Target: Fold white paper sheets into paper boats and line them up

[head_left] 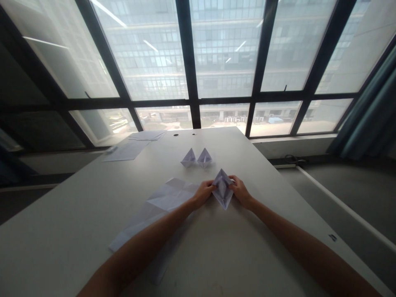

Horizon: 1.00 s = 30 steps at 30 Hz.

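Observation:
Between my two hands is a white folded paper boat [222, 187], its hollow facing me and its points up and down. My left hand [204, 193] pinches its left edge, thumb on the near side. On the right edge, my right hand [240, 192] grips the paper in the same way. Two finished-looking paper boats, one on the left [189, 158] and one on the right [204, 158], stand side by side on the table beyond my hands. A creased, unfolded sheet of paper [167, 198] lies beside and partly under my left forearm.
The white table [93, 214] stretches toward tall dark-framed windows [222, 49]. Flat paper sheets [130, 149] lie at its far left. A small dark mark [332, 237] shows near the right edge. A blue curtain [368, 111] hangs at the far right.

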Tool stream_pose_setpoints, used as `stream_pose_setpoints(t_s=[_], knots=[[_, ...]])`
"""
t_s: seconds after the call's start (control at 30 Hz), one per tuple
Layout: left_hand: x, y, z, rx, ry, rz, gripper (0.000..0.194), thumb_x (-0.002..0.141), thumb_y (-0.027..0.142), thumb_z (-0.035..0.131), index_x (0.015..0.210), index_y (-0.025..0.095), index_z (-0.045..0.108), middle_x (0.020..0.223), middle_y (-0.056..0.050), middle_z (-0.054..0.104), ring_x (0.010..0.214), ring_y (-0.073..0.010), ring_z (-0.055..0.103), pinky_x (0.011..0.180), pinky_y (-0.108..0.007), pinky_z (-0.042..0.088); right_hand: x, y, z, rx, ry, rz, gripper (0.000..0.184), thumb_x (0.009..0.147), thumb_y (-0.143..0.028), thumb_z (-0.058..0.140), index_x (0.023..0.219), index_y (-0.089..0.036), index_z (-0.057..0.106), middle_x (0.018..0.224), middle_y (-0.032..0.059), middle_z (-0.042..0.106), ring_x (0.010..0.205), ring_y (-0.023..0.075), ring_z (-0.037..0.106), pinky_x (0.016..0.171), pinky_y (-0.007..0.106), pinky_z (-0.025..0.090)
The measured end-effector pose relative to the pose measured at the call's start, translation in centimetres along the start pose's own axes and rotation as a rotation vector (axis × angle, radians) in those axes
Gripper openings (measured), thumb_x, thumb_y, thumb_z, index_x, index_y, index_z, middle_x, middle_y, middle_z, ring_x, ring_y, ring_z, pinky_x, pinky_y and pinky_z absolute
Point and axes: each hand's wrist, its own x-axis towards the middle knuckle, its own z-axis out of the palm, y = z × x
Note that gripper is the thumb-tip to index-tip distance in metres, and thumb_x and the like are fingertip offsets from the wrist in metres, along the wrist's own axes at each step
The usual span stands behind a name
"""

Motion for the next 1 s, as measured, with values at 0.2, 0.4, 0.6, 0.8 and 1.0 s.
stream_pose_setpoints(t_s=[0.2,0.4,0.6,0.8,1.0], knots=[[0.1,0.2,0.1,0.066,0.039,-0.001,0.026,0.074,0.035,0.064,0.082,0.011,0.072,0.073,-0.004,0.068,0.068,-0.0181,0.058,0.064,-0.026,0.042,0.2,0.3,0.0,-0.068,0.052,-0.027,0.03,0.07,-0.028,0.057,0.098,-0.017,0.059,0.081,0.0029,0.068,0.069,0.0169,0.062,0.057,0.024,0.047],[0.3,-0.2,-0.1,0.05,0.071,-0.04,0.031,0.076,0.039,0.066,0.081,0.01,0.07,0.075,-0.005,0.068,0.067,-0.0174,0.06,0.062,-0.025,0.043,0.4,0.4,-0.2,-0.199,0.04,-0.029,0.016,0.073,-0.03,0.06,0.077,-0.015,0.062,0.061,-0.001,0.06,0.046,0.0112,0.053,0.041,0.021,0.04],[0.2,3.0,-1.2,0.142,0.012,0.003,0.056,0.079,0.043,0.071,0.124,0.013,0.062,0.117,-0.014,0.065,0.09,-0.0216,0.064,0.076,-0.032,0.052,2.2,-0.9,-1.2,-0.114,0.103,0.104,0.012,0.071,-0.025,0.068,0.073,-0.015,0.061,0.055,0.0004,0.062,0.043,0.0123,0.056,0.04,0.022,0.046],[-0.2,6.3,-4.6,0.385,0.225,0.131,0.04,0.083,0.037,0.062,0.115,0.015,0.067,0.119,-0.013,0.065,0.092,-0.0214,0.063,0.072,-0.032,0.055,7.7,-1.7,-2.8,-0.041,0.197,0.253,0.018,0.068,-0.016,0.077,0.063,-0.015,0.059,0.053,0.0019,0.061,0.046,0.0119,0.057,0.047,0.023,0.051],[-4.7,6.5,-8.8,0.783,-0.037,0.259,0.027,0.09,0.034,0.055,0.104,0.02,0.072,0.108,-0.009,0.069,0.094,-0.02,0.064,0.085,-0.032,0.053,14.1,-0.9,-3.3,-0.067,0.272,0.326,0.023,0.067,-0.008,0.074,0.057,-0.015,0.054,0.05,-0.0007,0.056,0.045,0.0102,0.054,0.049,0.023,0.051]])
